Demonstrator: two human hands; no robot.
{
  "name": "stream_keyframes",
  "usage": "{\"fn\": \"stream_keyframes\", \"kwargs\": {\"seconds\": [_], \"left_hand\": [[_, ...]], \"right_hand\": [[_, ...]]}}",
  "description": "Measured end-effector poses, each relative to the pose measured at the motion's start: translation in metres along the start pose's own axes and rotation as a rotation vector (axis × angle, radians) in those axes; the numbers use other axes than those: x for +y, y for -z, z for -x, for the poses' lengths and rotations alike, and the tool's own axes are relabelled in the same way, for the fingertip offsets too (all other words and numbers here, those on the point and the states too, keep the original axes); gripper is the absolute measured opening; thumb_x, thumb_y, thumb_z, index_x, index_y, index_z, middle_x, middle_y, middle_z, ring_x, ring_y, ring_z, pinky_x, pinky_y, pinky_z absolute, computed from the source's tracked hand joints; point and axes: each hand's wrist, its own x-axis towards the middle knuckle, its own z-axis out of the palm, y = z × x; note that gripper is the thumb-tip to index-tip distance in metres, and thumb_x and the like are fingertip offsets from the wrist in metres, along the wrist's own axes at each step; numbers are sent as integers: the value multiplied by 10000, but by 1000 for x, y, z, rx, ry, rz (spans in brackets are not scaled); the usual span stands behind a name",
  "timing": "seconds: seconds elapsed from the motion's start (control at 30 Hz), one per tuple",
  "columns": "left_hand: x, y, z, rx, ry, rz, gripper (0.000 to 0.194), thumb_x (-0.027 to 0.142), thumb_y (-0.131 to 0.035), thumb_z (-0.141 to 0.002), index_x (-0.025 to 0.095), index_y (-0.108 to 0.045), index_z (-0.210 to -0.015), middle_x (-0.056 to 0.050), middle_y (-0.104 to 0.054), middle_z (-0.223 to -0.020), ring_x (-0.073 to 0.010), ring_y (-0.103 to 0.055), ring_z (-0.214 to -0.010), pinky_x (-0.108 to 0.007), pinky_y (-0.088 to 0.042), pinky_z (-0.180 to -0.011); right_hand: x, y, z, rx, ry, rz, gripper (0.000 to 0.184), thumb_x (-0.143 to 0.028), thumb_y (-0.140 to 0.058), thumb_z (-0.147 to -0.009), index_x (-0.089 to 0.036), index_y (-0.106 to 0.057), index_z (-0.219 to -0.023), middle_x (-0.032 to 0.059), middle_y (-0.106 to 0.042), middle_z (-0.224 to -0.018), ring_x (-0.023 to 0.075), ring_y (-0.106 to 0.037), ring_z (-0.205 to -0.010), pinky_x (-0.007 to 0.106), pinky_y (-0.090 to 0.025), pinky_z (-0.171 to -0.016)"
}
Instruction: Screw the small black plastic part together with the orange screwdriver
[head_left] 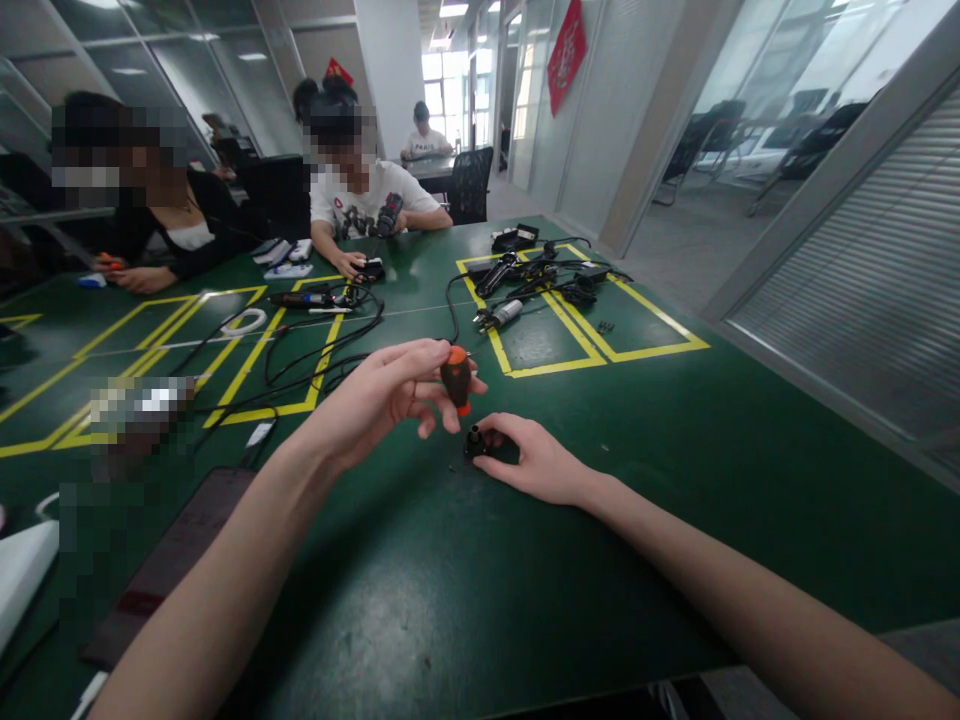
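My left hand [409, 385] holds a short screwdriver [456, 378] with a black and orange handle, above the green table. Its thumb and fingers pinch the handle, and the other fingers are loosely curled. Just below and to the right, my right hand [529, 460] has its thumb and forefinger closed around a small black cylindrical part [474, 442] that stands on the table. The screwdriver is apart from that part. A tiny dark speck [451, 467], perhaps a screw, lies beside the part.
Black corded tools and cables [517, 275] lie in a yellow-taped area at the back right. More cables and a corded tool [307, 298] are at the left. A dark tablet-like slab [187, 540] lies near my left forearm. Two people [375, 205] sit across the table [675, 480].
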Motion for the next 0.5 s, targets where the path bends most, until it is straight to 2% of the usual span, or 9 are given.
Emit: {"fn": "stream_keyframes", "kwargs": {"seconds": [0.17, 0.23, 0.37, 0.43, 0.5], "left_hand": [[0, -2, 2, 70, -12, -36, 443, 497, -825, -804, 164, -705, -1071, -3, -677, -796, -93, -583, -557, -171, -390, -442], [1, -2, 2, 59, -10, -35, 452, 531, -808, -809, 148, -716, -1032, -21, -689, -806, -98, -589, -555, -180, -383, -439], [1, -1, 0, 19, 1, 3, 498, 585, -724, -841, 119, -717, -1017, -139, -763, -1049, -172, -703, -669, -222, -455, -493], [1, -1, 0, 30, 2, -1, 479, 561, -723, -849, 116, -709, -1025, -144, -767, -1043, -176, -709, -686, -222, -471, -510], [1, -2, 0, 66, 0, -20, 451, 532, -765, -833, 130, -699, -1028, -99, -757, -954, -148, -676, -644, -202, -453, -487]], "right_hand": [[1, 0, 0, -4, 8, 9, 210, -238, -720, -877, -205, -661, -1076, 61, -737, -1000, 200, -675, -876, 357, -561, -831], [1, 0, 0, -1, 13, 9, 206, -234, -721, -876, -201, -659, -1071, 60, -733, -992, 198, -672, -871, 350, -560, -827], [1, 0, 0, -3, 6, -1, 198, -232, -717, -879, -190, -655, -1062, 63, -726, -993, 195, -669, -866, 345, -556, -820], [1, 0, 0, -4, 6, -5, 196, -234, -717, -880, -189, -654, -1061, 65, -728, -999, 196, -669, -869, 348, -555, -822], [1, 0, 0, -4, 7, -5, 201, -236, -720, -879, -191, -656, -1064, 64, -728, -998, 198, -671, -874, 348, -555, -823]]}}
